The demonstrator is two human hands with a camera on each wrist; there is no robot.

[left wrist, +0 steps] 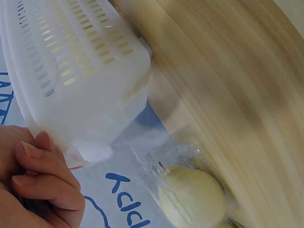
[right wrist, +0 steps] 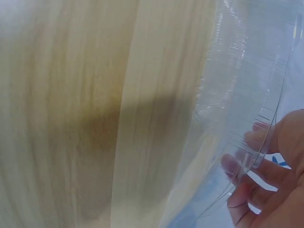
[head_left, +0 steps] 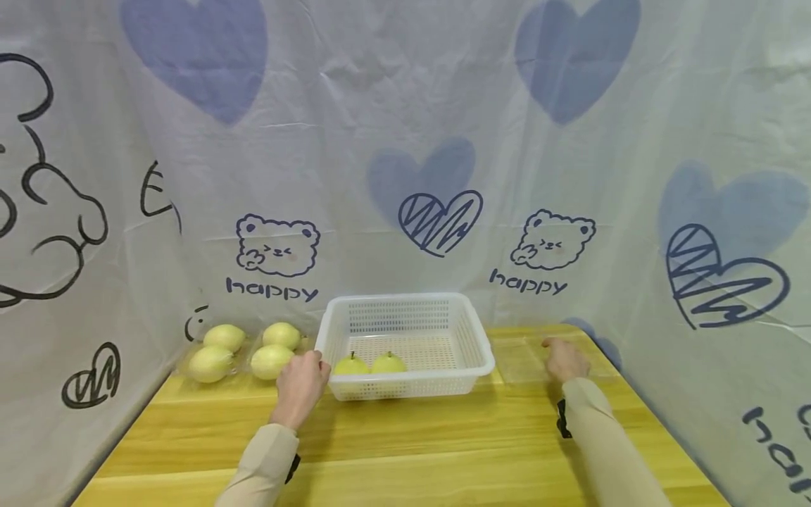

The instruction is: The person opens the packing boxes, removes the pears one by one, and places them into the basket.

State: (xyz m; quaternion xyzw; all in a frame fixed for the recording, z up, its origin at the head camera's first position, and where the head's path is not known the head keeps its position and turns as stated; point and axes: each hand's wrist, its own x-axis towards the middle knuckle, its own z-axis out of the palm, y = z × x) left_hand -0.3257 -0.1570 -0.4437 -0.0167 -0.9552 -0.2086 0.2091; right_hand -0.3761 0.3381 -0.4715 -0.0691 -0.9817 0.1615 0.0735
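Observation:
A white plastic basket (head_left: pixel 443 374) stands at the back middle of the table, with two yellow pears (head_left: pixel 388 363) visible inside near its front left. My left hand (head_left: pixel 300 384) is at its left front corner; in the left wrist view curled fingers (left wrist: pixel 50 183) grip the rim. At the right, my right hand (head_left: pixel 567 360) pinches the edge of a clear plastic clamshell box (right wrist: pixel 237 80), thumb and fingers on either side of the thin wall. No fruit shows in that box. Left of the basket, more pears (head_left: pixel 271 361) sit in clear packs, one seen up close beyond the left hand (left wrist: pixel 42 180).
The wooden table (head_left: pixel 405 451) reaches toward me in front of the basket. A printed white curtain (head_left: pixel 405 105) with hearts and bears hangs behind it and along both sides. The clear packs (head_left: pixel 237 367) stand close to the basket's left side.

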